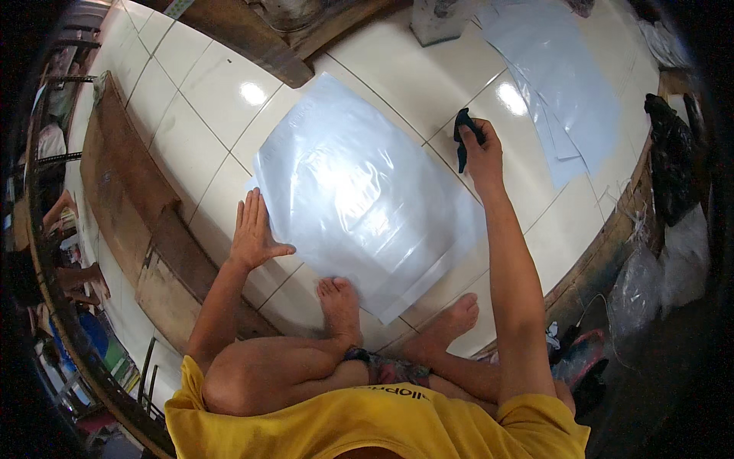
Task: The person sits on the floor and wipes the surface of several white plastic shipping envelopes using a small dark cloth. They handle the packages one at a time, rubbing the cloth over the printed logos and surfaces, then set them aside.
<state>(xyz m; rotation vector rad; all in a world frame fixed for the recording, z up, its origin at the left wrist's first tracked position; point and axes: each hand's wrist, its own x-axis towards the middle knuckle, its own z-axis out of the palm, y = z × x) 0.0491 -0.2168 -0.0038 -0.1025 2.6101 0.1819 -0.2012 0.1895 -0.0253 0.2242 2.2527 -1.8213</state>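
Note:
A stack of shiny, whitish plastic sheets (359,191) lies flat on the tiled floor in front of my feet. At its left edge my left hand (256,236) rests with the fingers stretched out and the thumb spread toward the sheets. Off to the right of the stack, my right hand (482,150) is closed around a dark, crumpled cloth (463,138), part of which hangs out past the fingers. Some of the cloth is hidden inside the grip.
More pale plastic sheets (562,84) lie fanned out at the far right. A wooden board (126,164) runs along the left, and a wooden beam (252,34) juts in at the top. Clear plastic bags (638,287) and a black bag (669,164) line the right side.

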